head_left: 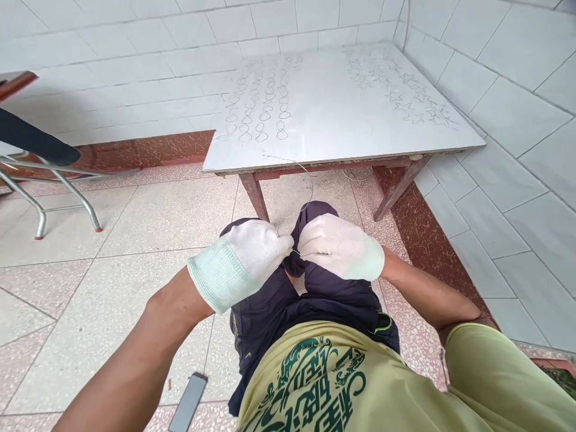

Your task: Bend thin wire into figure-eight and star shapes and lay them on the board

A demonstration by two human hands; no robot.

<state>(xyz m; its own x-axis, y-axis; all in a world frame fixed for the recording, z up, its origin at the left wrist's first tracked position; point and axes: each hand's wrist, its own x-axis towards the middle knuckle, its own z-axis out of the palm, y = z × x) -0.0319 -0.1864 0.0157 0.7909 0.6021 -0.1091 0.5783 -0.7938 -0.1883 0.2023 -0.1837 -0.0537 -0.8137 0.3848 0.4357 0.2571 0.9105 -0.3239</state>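
My left hand (258, 246), in a white knit glove with a pale green cuff, is closed in a pinch on a thin wire (311, 185). Opposite it, my right hand (330, 243), gloved alike, has its fingers closed on the same wire. A short stretch of wire shows in the small gap between the hands. Its long loose end curves up past my knees to the table's front edge. Both hands are above my dark trousers, at knee height. The fingertips are partly hidden, so the bend in the wire cannot be made out.
Ahead stands a white-topped table (324, 120). Rows of figure-eight wire shapes (265, 114) lie on its left, star-shaped wire pieces (418, 102) on its right. A phone (189, 402) rests on the floor at lower left. A metal-legged stool (67, 192) and another person's leg (36, 141) are at far left.
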